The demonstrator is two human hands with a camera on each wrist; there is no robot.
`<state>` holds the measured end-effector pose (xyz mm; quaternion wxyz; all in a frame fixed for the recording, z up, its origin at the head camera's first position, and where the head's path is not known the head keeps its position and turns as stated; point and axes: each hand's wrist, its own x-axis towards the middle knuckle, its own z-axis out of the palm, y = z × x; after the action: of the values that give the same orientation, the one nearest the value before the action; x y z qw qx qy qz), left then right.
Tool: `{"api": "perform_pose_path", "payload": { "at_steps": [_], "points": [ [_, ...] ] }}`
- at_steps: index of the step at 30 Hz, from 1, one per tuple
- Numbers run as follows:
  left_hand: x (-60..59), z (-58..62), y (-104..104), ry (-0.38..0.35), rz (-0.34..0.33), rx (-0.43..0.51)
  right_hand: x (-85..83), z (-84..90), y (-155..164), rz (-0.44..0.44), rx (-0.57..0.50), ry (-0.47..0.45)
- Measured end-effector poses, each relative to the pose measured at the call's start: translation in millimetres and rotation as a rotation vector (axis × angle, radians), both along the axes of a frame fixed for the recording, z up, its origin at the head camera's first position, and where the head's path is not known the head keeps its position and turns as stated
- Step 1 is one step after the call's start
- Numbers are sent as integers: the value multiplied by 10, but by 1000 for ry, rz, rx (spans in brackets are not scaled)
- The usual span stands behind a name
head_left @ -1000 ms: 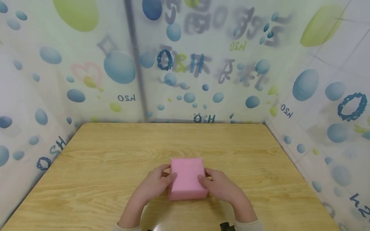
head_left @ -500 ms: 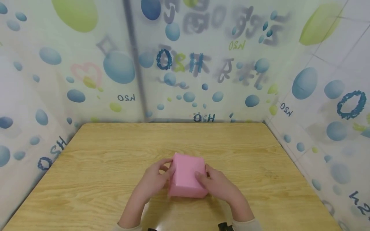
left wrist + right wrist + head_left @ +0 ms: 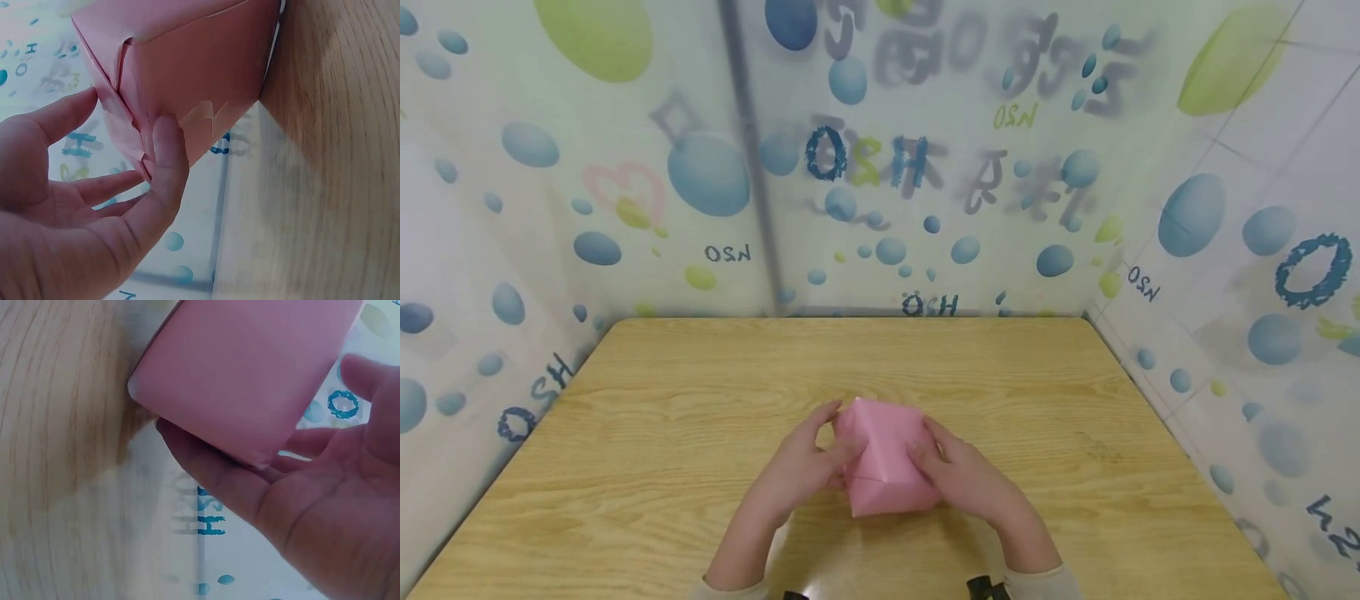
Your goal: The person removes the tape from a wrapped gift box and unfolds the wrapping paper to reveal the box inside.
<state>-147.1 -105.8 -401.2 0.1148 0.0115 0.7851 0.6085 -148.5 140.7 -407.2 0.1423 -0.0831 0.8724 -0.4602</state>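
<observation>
A box wrapped in pink paper (image 3: 891, 458) is held between both hands above the front middle of the table, tilted so that an edge faces the head camera. My left hand (image 3: 805, 471) grips its left side, thumb on the near face and fingers spread behind. In the left wrist view, folded paper flaps (image 3: 128, 94) run down one end of the box, and a piece of tape (image 3: 200, 115) shows on its side. My right hand (image 3: 973, 479) holds the right side; in the right wrist view its thumb (image 3: 194, 456) lies along the box's lower edge.
The wooden table (image 3: 700, 375) stretches away to a patterned curtain (image 3: 865, 250) at the back and sides. Dark wrist camera parts (image 3: 985, 587) show near the sleeves at the bottom edge.
The box has been turned between the hands, from top face up and square-on to tilted and rotated, bringing an edge to the front. Both hands shifted slightly with it.
</observation>
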Motion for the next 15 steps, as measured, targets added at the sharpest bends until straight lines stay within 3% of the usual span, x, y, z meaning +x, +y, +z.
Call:
{"api": "perform_pose_path", "payload": {
  "at_steps": [4, 15],
  "points": [
    [-1, 18, 5, 22, -9, -22, 5, 3, 23, 43, -35, 35],
    [-38, 61, 68, 84, 53, -113, 107, 113, 76, 204, 99, 229]
  ]
}}
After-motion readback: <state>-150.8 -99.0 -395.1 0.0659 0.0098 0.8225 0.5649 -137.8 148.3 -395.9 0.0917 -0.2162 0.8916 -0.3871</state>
